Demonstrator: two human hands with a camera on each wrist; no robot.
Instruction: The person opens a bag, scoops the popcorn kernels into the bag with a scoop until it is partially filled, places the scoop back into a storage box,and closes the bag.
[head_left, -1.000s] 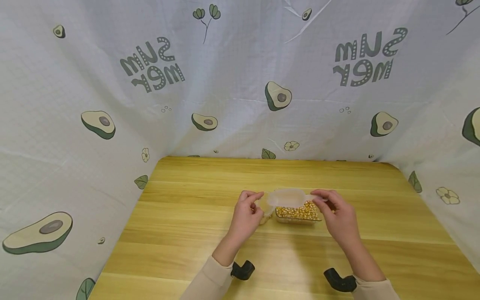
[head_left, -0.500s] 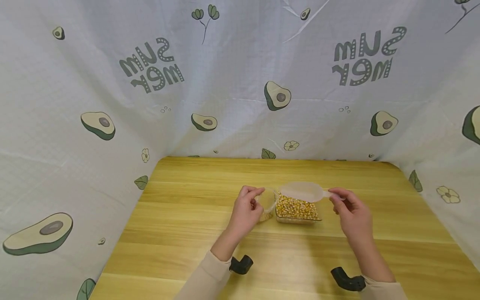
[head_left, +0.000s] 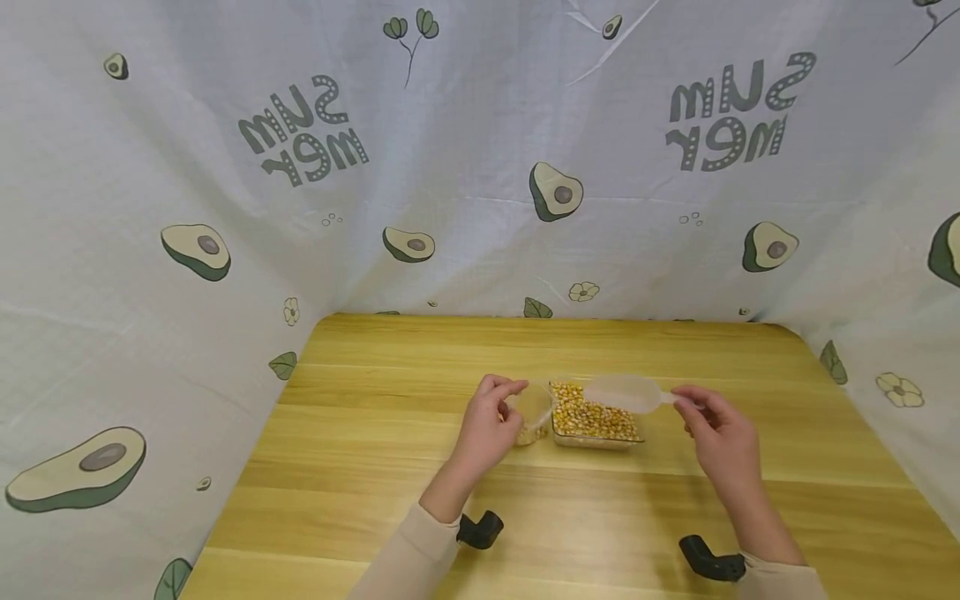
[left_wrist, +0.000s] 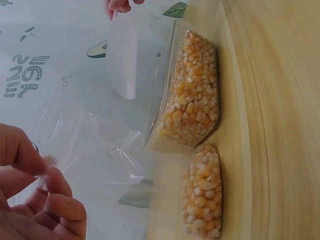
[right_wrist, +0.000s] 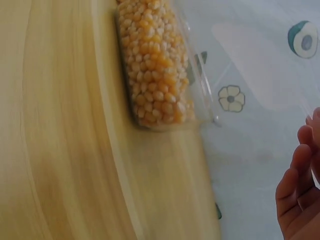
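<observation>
My left hand (head_left: 487,427) pinches the rim of a clear plastic bag (left_wrist: 97,147), holding its mouth up. Corn kernels (left_wrist: 202,202) fill the bag's bottom, which rests on the table just left of the clear rectangular container (head_left: 592,442). That container is heaped with yellow corn kernels (head_left: 581,412). My right hand (head_left: 726,437) grips the thin handle of a translucent white scoop (head_left: 628,392), held over the container's far right part. In the left wrist view, no kernels show in the scoop; its inside is hard to make out.
Everything stands on a wood-grain table (head_left: 375,450). A pale curtain (head_left: 450,167) with avocado prints hangs behind and at both sides. Each wrist wears a black bent mount; one black mount (head_left: 480,530) is at the left sleeve.
The scoop and my right hand have moved right, from the bag's mouth to over the container. My left hand stays nearly in place with the bag.
</observation>
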